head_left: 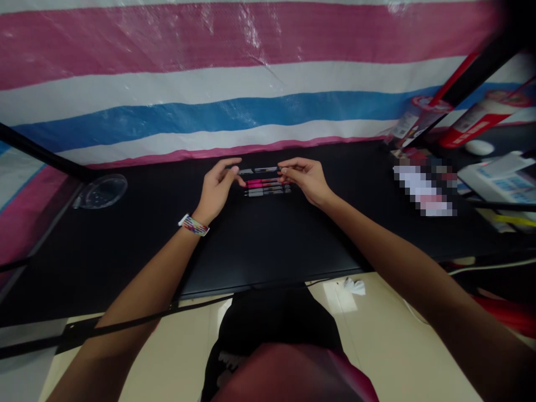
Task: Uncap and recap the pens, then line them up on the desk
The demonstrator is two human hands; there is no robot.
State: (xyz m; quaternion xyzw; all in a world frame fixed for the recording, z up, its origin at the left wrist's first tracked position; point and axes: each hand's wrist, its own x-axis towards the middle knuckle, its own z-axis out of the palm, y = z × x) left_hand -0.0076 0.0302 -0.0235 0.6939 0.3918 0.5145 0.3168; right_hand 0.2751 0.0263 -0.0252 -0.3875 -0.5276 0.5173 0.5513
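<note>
A clear-barrelled pen with dark parts point(266, 169) lies crosswise between my two hands at the back of the black desk. My right hand point(307, 177) pinches its right end between thumb and fingers. At the other end, the thumb and fingers of my left hand point(216, 187) close about the tip, the index finger arched above it. Just nearer to me are pink pens point(262, 183), side by side and parallel to the held one. Below those sit grey-and-clear pens point(268, 191) in the same direction. My right fingertips partly cover the pink pens' right ends.
A clear plastic lid or shallow dish point(103, 191) rests on the black desk point(268, 240) at left. To the right stand a drink cup with a red straw point(419, 120), a red-and-white cup point(477, 120), a white rounded object point(479, 147) and boxes point(502, 178). A striped sheet point(251, 84) hangs behind.
</note>
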